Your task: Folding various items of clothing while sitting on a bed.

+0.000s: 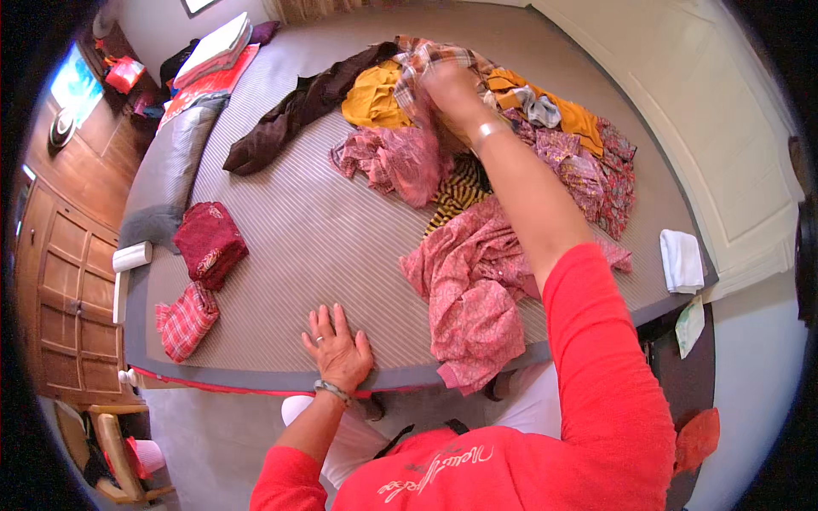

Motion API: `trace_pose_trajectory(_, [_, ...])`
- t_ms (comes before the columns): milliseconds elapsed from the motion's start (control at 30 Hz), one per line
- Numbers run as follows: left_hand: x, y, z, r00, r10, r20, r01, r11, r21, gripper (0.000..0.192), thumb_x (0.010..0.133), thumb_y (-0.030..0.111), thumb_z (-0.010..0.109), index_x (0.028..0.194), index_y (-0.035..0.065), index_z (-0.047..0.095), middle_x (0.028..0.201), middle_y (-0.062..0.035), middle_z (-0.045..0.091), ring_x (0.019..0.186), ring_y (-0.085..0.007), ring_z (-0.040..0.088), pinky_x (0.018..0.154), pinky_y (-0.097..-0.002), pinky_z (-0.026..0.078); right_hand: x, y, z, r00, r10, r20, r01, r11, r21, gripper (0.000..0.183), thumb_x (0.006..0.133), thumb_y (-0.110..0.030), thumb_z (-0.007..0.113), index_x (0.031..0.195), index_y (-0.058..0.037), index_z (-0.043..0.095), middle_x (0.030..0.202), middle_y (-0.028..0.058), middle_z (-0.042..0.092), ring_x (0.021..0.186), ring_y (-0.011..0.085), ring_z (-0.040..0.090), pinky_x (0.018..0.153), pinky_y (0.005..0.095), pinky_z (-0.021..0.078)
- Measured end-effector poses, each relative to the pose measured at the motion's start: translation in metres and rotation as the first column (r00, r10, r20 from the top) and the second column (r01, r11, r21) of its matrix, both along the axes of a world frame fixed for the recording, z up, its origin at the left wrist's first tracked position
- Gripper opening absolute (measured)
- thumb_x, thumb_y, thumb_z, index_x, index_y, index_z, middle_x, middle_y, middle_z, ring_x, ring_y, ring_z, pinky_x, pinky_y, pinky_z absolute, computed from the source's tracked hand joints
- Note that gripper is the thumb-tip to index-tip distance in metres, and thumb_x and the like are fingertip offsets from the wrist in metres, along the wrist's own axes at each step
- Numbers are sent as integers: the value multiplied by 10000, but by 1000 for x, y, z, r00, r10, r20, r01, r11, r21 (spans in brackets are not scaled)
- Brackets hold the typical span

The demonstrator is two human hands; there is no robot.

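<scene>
My left hand (340,354) lies palm down with fingers apart on the striped mat (287,255) at the bed's near edge, holding nothing. My right hand (450,86) reaches to the far side of a clothes pile, at an orange-and-grey plaid cloth (409,73); blur and folds hide the fingertips, so its grip is unclear. Around it lie a yellow cloth (377,96), a pink patterned garment (396,160), a black-and-yellow striped cloth (461,191), an orange garment (578,124) and purple floral clothes (569,160). Under my right forearm spreads a pink long-sleeved garment (473,281).
Dark trousers (281,131) stretch across the upper left. A folded maroon cloth (209,243) and a red plaid cloth (186,321) lie at the left. Stacked folded bedding (217,51) stands at the far left corner. A folded white towel (681,262) rests by the right edge.
</scene>
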State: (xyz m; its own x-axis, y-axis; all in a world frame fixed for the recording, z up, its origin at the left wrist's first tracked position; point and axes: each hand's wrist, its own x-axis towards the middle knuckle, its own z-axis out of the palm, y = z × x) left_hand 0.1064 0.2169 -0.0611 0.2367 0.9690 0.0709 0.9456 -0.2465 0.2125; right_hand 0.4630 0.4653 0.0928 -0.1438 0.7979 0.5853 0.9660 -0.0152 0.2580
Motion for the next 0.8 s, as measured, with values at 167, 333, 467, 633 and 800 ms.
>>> trace_pose_trajectory(167, [-1,3,0,1000,-7,-12,7,1000,-19,669,779,296,542,1355,37,321,1399,-202,262,1338,-375,175,1031,-609,122,-67,29,85,-43,674,-737,-447,647,618,201,871,-62,458,1020,47,538,959,134,607,806,212,618,724,314,529])
trace_pose_trajectory(333, [8,3,-1,999,-36,14,36,999,0,676,776,294,543,1359,41,312,1400,-201,259,1335,-379,178,1027,-615,121,40,-17,-3,773,243,-586,-284,958,23,283,792,-243,542,970,-36,615,932,234,617,820,362,611,702,399,499])
trace_pose_trajectory(467, [2,4,2,1000,-12,2,12,999,-33,671,778,288,537,1361,45,311,1401,-197,260,1335,-376,178,1030,-607,113,100,-99,-89,786,-514,-343,353,829,-434,426,722,-286,645,1100,-97,592,1027,197,624,986,342,590,882,439,448])
trace_pose_trajectory(633, [4,3,0,1000,-24,-5,23,999,-27,669,782,283,532,1364,47,303,1407,-192,255,1340,-367,175,1037,-594,105,147,-169,-116,722,-658,-214,588,747,-311,354,742,-258,632,1007,-23,620,994,241,615,979,372,587,887,439,449])
trace_pose_trajectory(800, [2,2,2,999,4,-38,-5,999,-44,669,777,272,533,1360,37,304,1406,-199,253,1337,-368,179,1033,-601,107,167,-162,-111,615,-675,-407,523,736,-430,328,731,-220,592,912,48,646,955,279,613,934,418,594,830,447,473])
